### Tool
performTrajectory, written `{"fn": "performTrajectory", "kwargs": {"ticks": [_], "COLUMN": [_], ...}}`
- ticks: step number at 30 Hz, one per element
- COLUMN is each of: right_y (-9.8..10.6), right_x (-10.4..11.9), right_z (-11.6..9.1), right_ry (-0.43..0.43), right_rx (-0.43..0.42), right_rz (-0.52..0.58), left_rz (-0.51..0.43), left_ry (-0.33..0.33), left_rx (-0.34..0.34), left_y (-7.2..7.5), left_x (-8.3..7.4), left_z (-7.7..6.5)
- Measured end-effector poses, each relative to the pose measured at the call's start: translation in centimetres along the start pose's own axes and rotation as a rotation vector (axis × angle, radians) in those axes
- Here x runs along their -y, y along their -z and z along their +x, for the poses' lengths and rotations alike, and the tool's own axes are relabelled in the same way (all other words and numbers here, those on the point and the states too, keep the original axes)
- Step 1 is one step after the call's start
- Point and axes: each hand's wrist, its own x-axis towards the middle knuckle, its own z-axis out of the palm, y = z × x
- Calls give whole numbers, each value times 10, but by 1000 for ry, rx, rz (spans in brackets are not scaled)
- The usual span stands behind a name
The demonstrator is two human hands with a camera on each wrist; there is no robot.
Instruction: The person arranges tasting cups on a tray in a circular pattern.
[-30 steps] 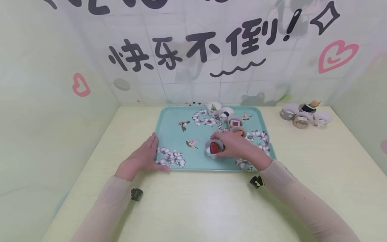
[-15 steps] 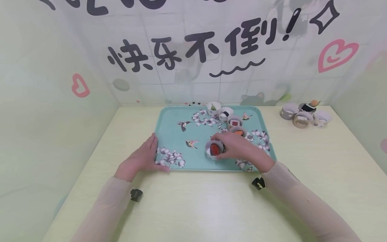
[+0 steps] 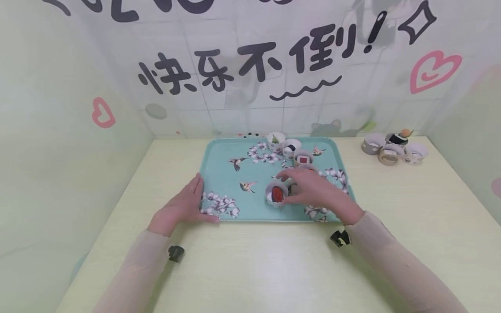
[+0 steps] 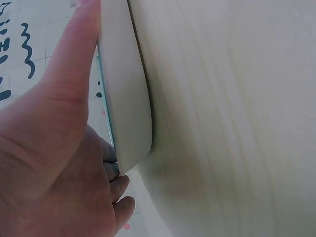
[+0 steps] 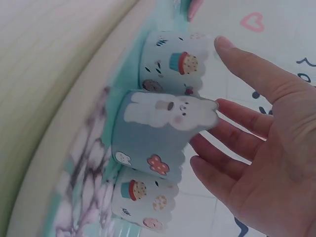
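In the head view my right hand hovers over the right part of a blue-green tray, fingers and thumb spread. By its thumb stands a paper cup with a red sushi-like piece inside. Another cup shows partly between thumb and fingers. The right wrist view has the fingertips close to the scalloped rim of a blue bear-print cup, flanked by two cupcake-print cups. My left hand rests at the tray's front left corner, fingers along the left side, thumb along the front edge.
A slanting row of paper cups with small food-like pieces, including a white cup and one with a red square, runs across the tray's back right. Several more cups cluster on the table's back right. A lettered wall stands behind.
My right thumb and fingers have spread away from the cup with the red piece, and the hand has shifted slightly right. The left hand stays at the tray corner.
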Motion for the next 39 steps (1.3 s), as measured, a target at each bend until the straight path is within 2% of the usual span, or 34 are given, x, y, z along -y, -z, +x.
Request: {"fn": "performTrajectory", "kwargs": {"ticks": [12,19,27,39], "right_y": [27,43,60,64], "right_x": [-13,-27,-42,-86], "right_z": [-13,-22,-36,-55], "right_ry": [-116,-137,-225,-322], "right_rx": [-95,-166,-201,-321], "right_rz": [113,89,69,92], "left_rz": [5,0,-8,-5], "left_ry": [-5,4,0,2], "left_rx": [-17,-17,-15,-12], "left_y": [-2,-3,-1,-1], "left_x": [2,3,2,1], "left_z": [2,2,0,0]}}
